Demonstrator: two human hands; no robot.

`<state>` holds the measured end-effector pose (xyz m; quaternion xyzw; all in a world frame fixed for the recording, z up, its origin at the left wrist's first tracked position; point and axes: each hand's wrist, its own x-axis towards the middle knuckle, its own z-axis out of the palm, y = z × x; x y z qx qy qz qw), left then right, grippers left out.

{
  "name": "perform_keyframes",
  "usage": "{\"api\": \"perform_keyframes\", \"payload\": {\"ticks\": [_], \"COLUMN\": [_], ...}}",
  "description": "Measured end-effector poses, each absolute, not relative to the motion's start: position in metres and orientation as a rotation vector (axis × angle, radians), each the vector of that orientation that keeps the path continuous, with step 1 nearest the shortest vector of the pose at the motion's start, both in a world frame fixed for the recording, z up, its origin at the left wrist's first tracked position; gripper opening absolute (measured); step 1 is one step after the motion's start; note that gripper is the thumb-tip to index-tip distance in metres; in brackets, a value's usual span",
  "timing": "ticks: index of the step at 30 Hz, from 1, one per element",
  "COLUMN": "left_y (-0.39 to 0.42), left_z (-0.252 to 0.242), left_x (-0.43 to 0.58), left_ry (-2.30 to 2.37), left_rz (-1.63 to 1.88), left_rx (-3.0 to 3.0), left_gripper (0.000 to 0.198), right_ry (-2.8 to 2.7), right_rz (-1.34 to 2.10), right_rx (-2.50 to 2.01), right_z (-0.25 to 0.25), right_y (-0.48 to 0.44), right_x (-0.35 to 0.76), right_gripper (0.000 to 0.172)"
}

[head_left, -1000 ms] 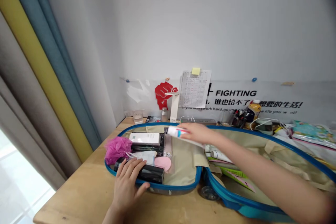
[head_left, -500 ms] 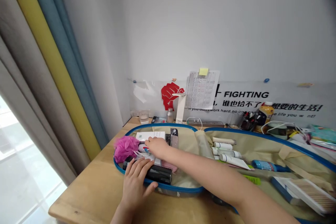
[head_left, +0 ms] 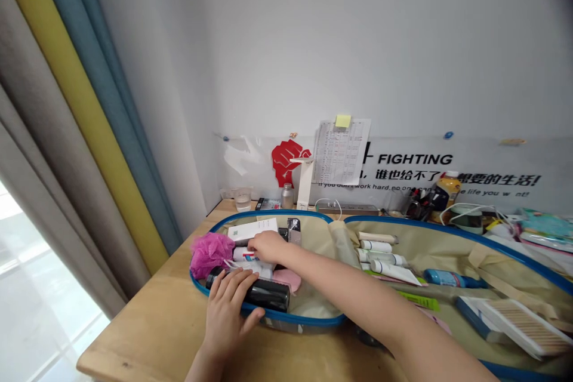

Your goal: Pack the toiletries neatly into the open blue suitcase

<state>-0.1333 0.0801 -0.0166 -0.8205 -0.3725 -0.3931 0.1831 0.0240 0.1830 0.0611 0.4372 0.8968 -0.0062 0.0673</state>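
Observation:
My left hand (head_left: 231,305) lies over the near rim of an open suitcase (head_left: 301,321), its fingers spread on a black cylindrical bottle (head_left: 270,295) and its thumb outside. Farther in, my right hand (head_left: 268,246) bends its fingers down on a white tube (head_left: 242,254) with a red and blue mark; the fingertips are partly hidden. A white box (head_left: 250,230) lies just behind that hand. Left of it sits a pink mesh bath puff (head_left: 212,253). A pink flat item (head_left: 289,279) shows between the bottle and my right wrist.
The suitcase's right half holds several white tubes (head_left: 396,272), a blue bottle (head_left: 454,279) and a white-framed ribbed item (head_left: 523,325). Behind stand a white lamp (head_left: 305,184), a power strip (head_left: 347,209) and a yellow-labelled bottle (head_left: 446,194). Curtains (head_left: 102,125) hang left of the wooden table (head_left: 134,322).
My right hand has shifted slightly, and more of the white tube and the pink flat item shows. The white box sits at a slightly different tilt. My left hand stays on the bottle.

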Motion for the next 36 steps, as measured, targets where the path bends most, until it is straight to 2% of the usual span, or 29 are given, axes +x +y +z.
{"api": "perform_keyframes", "payload": {"ticks": [5,11,21,30,36], "left_y": [0.082,0.081,0.082,0.082,0.083], "left_z": [-0.018,-0.016,-0.015,-0.018,-0.02], "left_x": [-0.135,-0.134,-0.134,-0.136,-0.137], "left_ry": [-1.038,-1.017,-1.023,-1.014,-0.999], "left_rz": [-1.1,-1.116,-1.128,-1.105,-1.1], "left_rx": [-2.304,-2.294,-2.285,-2.298,-2.29], "left_gripper": [0.046,0.047,0.044,0.045,0.043], "right_ry": [2.731,2.76,2.709,2.694,2.545], "right_rz": [-0.09,-0.02,-0.096,-0.211,-0.097], "right_rx": [1.221,1.343,1.382,1.459,1.973], "right_z": [0.056,0.056,0.06,0.118,0.169], "right_y": [0.169,0.172,0.171,0.142,0.121], "right_x": [0.017,0.021,0.023,0.081,0.204], "right_gripper": [0.031,0.037,0.034,0.033,0.03]}}
